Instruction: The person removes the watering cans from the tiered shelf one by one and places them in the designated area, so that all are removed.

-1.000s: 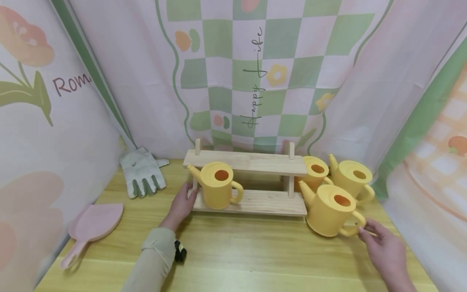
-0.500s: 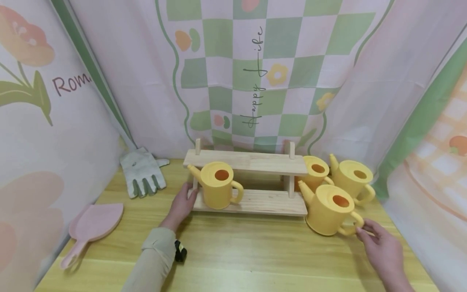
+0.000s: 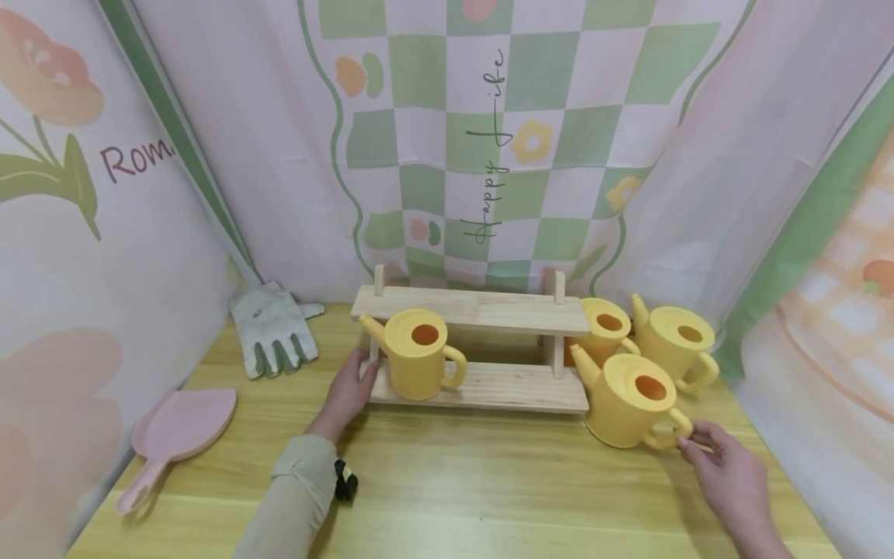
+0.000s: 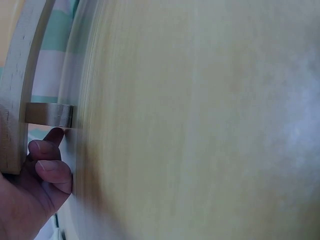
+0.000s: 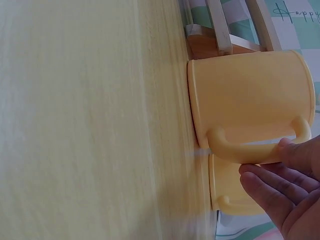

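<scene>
In the head view my left hand (image 3: 349,387) grips the left end of a two-tier wooden shelf (image 3: 482,386); in the left wrist view its fingers (image 4: 54,172) curl under the lower board. A yellow watering can (image 3: 417,353) stands on that lower board, spout to the left. On the table at the shelf's right end, my right hand (image 3: 726,470) pinches the handle of another yellow watering can (image 3: 625,404). The right wrist view shows thumb and fingers on this handle (image 5: 250,151), with the can's base at the tabletop.
Two more yellow watering cans, one partly behind the shelf (image 3: 602,322) and one farther right (image 3: 670,341), stand at the back right. A grey-white glove (image 3: 272,326) and a pink dustpan (image 3: 181,427) lie on the left. Printed curtains (image 3: 272,155) enclose the table.
My right hand has shifted slightly left, and the watering can it holds has moved slightly left with it. The left hand and the shelf have stayed in place.
</scene>
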Available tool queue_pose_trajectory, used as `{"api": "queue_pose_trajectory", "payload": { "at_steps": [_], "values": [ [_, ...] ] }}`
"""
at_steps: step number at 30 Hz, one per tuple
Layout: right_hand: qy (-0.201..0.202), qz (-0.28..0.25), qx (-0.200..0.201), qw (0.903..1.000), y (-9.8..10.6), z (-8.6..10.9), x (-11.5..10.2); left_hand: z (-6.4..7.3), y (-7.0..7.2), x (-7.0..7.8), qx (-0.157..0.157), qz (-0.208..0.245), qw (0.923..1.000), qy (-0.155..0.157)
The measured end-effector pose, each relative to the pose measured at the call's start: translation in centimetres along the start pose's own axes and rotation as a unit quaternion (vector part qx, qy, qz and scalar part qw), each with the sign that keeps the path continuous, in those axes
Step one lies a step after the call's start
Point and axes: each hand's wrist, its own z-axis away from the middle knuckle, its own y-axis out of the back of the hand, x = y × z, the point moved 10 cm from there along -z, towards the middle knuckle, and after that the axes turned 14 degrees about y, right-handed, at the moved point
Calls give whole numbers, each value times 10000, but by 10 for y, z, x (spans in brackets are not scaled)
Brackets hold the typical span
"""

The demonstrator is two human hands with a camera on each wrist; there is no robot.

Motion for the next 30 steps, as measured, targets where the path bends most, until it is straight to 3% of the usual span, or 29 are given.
{"api": "queue_pose_trajectory", "payload": {
  "at_steps": [9, 22, 30],
  "values": [
    [-136, 2, -150, 9998, -4, 0, 1, 2, 1, 1, 27, -48, 10000, -38],
    [-16, -90, 7, 10000, -3, 0, -4, 0, 1, -1, 17, 29, 10000, 85],
    [14, -275, 374, 9989, 3, 0, -11, 0, 1, -2, -9, 12, 9999, 114]
  ]
}}
